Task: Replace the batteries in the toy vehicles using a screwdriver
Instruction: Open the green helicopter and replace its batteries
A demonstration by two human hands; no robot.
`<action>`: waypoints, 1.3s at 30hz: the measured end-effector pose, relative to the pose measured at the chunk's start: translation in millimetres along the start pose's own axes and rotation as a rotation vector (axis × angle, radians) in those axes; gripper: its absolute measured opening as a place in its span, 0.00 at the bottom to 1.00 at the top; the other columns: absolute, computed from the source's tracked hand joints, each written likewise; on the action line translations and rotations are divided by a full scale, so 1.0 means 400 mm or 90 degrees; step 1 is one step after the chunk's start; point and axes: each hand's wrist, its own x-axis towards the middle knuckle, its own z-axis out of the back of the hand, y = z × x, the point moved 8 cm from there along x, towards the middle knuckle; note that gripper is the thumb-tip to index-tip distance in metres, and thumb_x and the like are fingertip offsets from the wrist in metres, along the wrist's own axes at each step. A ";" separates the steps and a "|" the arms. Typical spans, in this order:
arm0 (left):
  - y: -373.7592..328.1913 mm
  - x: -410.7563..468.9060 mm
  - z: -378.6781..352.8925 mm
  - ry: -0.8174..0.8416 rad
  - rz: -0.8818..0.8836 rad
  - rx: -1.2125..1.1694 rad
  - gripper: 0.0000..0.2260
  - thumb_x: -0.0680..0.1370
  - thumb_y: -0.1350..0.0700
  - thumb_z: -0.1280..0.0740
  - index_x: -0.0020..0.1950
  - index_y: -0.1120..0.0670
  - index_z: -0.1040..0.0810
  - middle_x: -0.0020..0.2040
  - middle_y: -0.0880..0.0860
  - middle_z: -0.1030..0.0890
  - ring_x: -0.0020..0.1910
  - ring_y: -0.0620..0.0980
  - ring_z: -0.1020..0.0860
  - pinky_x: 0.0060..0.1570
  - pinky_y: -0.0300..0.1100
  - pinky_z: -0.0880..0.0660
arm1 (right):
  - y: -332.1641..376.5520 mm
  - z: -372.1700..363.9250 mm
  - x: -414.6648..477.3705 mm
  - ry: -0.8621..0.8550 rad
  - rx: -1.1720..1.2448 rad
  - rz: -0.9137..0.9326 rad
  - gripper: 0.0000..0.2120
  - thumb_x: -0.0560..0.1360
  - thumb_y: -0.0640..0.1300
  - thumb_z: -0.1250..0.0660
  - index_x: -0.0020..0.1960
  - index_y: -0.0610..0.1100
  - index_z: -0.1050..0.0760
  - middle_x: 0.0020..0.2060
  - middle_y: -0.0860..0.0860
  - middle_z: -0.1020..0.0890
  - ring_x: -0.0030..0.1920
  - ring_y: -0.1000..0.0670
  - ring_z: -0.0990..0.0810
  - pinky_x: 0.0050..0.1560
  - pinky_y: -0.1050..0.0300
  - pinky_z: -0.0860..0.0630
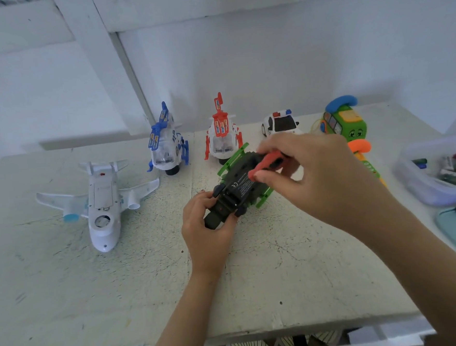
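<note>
As judged so far: early or middle of the job, with one toy under the tool and none plainly finished.
Toy in work: dark green vehicle (239,191) with bright green side rails, turned belly-up near the middle of the desk (148,286), just in front of the red helicopter (223,138).
Left hand (206,228): curled round the near end of the green vehicle, steadying it.
Right hand (307,172): pinching the red-handled screwdriver (265,164) over the far part of the underside.
Hands: close together, each clamped on its own thing, both busy with the same toy.
Step in hand: probably turning a cover screw; loosening or tightening, cannot tell.
Possibly handled: white plane (102,200), lying belly-up at the left with its underside panel seemingly in place.
Probably left: blue helicopter (165,147), red helicopter, police car (280,124) and green toy phone (345,124), all upright along the back of the desk.
Supplies: clear box (416,186) at the right edge, holding small mixed items, likely batteries.
Hidden: screwdriver tip and screw, covered by the right hand.
Hard to make out: box contents, blurred; battery cover edges on the dark underside.
Cut off: box and a pale teal tray beside it, running out of view at the right.
</note>
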 end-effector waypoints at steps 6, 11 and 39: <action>0.005 -0.001 -0.002 0.005 0.000 -0.016 0.21 0.61 0.65 0.21 0.45 0.51 0.26 0.50 0.48 0.21 0.50 0.47 0.23 0.51 0.34 0.26 | -0.013 -0.037 -0.052 0.139 0.013 -0.061 0.04 0.74 0.46 0.32 0.46 0.50 0.18 0.27 0.60 0.23 0.33 0.59 0.24 0.34 0.64 0.27; 0.008 -0.001 -0.004 0.008 0.003 -0.017 0.23 0.60 0.69 0.20 0.44 0.51 0.27 0.49 0.51 0.20 0.48 0.42 0.24 0.49 0.27 0.30 | -0.034 -0.054 -0.083 0.133 0.057 -0.098 0.04 0.72 0.46 0.34 0.40 0.49 0.22 0.21 0.54 0.27 0.26 0.54 0.28 0.26 0.61 0.33; 0.013 -0.007 -0.005 0.010 0.027 -0.011 0.22 0.61 0.68 0.20 0.45 0.52 0.27 0.48 0.52 0.21 0.48 0.35 0.25 0.47 0.26 0.29 | -0.086 -0.098 -0.153 0.041 0.278 -0.209 0.09 0.75 0.40 0.33 0.37 0.48 0.28 0.20 0.46 0.30 0.20 0.55 0.38 0.23 0.64 0.42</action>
